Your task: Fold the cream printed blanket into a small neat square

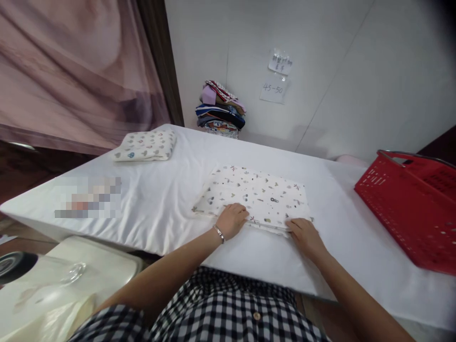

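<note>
A white cloth (260,194) printed with small mushrooms, leaves and rainbows lies folded into a rectangle in front of me. Its layers show along the near edge. My left hand (233,220), with a silver bracelet at the wrist, is curled over the left part of that near edge. At the near right corner, my right hand (303,234) has its fingers closed on the edge. Both thumbs are largely hidden. Farther left on the table rests a second folded cloth (146,146), white with grey and blue prints.
A white sheet covers the table (338,213). On its right end stands a red plastic basket (409,213). Folded fabrics (221,111) are stacked behind the table by the wall. A pale stool (103,259) with a clear container is at lower left. A blurred patch covers the table's left.
</note>
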The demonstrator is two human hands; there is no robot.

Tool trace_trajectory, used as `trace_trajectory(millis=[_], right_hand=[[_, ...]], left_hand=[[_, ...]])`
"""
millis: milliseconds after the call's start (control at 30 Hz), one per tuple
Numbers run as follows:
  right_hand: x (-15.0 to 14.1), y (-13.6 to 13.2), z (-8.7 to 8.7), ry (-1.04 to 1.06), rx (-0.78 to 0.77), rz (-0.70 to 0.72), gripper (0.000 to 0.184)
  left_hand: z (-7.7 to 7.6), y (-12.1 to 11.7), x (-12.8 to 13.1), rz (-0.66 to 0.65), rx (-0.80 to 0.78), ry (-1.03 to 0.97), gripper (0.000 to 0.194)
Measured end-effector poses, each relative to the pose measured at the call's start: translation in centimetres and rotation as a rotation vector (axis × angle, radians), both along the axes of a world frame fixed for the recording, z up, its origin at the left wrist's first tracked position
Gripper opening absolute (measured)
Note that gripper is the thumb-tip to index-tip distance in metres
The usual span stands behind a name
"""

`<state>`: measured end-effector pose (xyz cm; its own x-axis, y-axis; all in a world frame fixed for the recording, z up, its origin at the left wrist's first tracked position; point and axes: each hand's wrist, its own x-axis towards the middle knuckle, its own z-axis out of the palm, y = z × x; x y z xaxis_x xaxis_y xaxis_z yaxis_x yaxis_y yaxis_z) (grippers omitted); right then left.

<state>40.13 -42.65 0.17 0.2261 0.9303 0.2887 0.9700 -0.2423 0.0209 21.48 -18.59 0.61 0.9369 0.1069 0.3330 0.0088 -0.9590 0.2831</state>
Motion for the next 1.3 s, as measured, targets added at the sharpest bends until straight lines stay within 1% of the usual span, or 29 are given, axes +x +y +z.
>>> trace_trajectory(millis=[133,267,333,433,500,633,767,900,1033,1133,1300], right_hand=[[-1.1,2.3,-0.2,0.029,0.003,0.006,0.032],[-2.3,3.8,-0.2,0.081,0.042,0.046,0.024],[-2.7,4.0,-0.2,0.135,0.078,0.064,0.024],[-3.0,3.7,0.0,0.233,0.131,0.041,0.023],[-3.0,3.5,0.2,0.264,0.134,0.038,0.024],[-3.1,3.3,0.4,0.245,0.080,0.072,0.024],[-3.2,3.5,-0.1,0.187,0.058,0.063,0.025],[-3.5,3.6,-0.6,0.116,0.005,0.045,0.025],[-3.4,2.9,-1.0,0.132,0.015,0.077,0.027],[-3.0,1.4,-1.2,0.180,0.066,0.097,0.028],[-2.4,-2.4,-1.2,0.185,0.175,-0.005,0.028]], left_hand=[[-0.1,-0.8,1.7,-0.062,0.030,0.053,0.014],[0.0,-1.4,2.2,-0.076,0.069,0.075,0.019],[0.1,-1.5,2.2,-0.076,0.085,0.079,0.022],[0.1,-1.5,2.1,-0.074,0.111,0.083,0.022],[0.1,-1.5,2.0,-0.071,0.127,0.083,0.022],[-0.4,-1.5,2.0,-0.031,0.166,0.050,0.026],[-1.2,-1.2,1.8,0.023,0.210,-0.006,0.021],[-1.7,-0.7,1.2,0.020,0.261,-0.004,0.018],[-1.4,-0.4,0.6,0.011,0.247,0.008,0.020],[-1.3,-0.4,0.4,0.007,0.213,0.003,0.022],[-1.4,-0.4,0.2,0.004,0.196,-0.010,0.024]])
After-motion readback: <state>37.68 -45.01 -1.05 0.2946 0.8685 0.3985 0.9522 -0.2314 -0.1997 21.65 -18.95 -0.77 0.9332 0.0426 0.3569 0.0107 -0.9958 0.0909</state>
